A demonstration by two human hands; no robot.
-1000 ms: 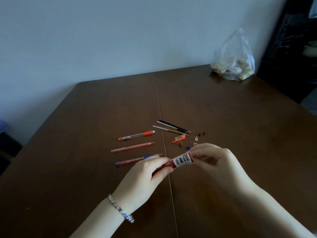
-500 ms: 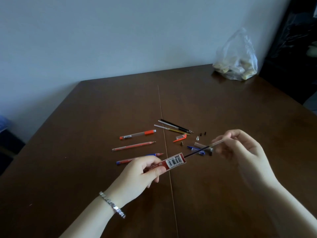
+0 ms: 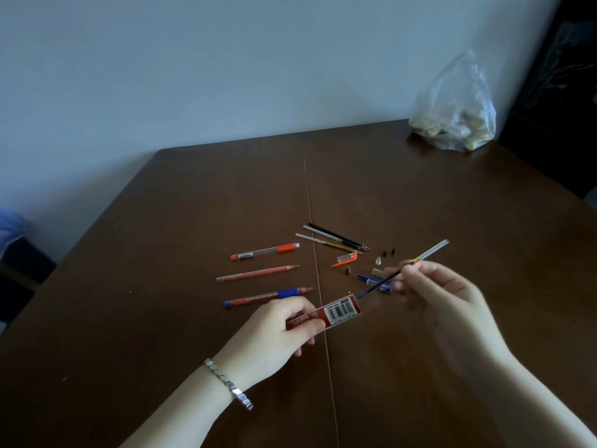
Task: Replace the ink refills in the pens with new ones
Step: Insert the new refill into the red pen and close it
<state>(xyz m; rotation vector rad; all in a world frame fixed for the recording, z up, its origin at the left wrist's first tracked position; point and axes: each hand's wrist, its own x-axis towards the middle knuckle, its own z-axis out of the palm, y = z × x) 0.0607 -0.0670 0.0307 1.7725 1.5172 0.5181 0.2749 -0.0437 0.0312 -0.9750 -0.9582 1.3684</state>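
My left hand (image 3: 277,331) grips a red refill packet (image 3: 336,312) with a barcode label, held just above the table. My right hand (image 3: 433,292) pinches a blue ink refill (image 3: 400,272), fully out of the packet and slanting up to the right. On the table lie three pens: an orange-capped one (image 3: 265,251), a bare orange one (image 3: 256,273) and one with a blue grip (image 3: 268,296). Loose refills (image 3: 336,238), an orange cap (image 3: 345,259), a blue cap (image 3: 371,280) and small tips (image 3: 378,260) lie beyond my hands.
A clear plastic bag (image 3: 455,114) with pale lumps sits at the table's far right corner by the wall. A seam (image 3: 311,221) runs down the middle of the brown table (image 3: 161,286). Dark furniture stands to the right.
My right hand drew the blue refill out of the packet and moved up and to the right. The refill's tip has come free of the packet. My left hand stayed nearly still.
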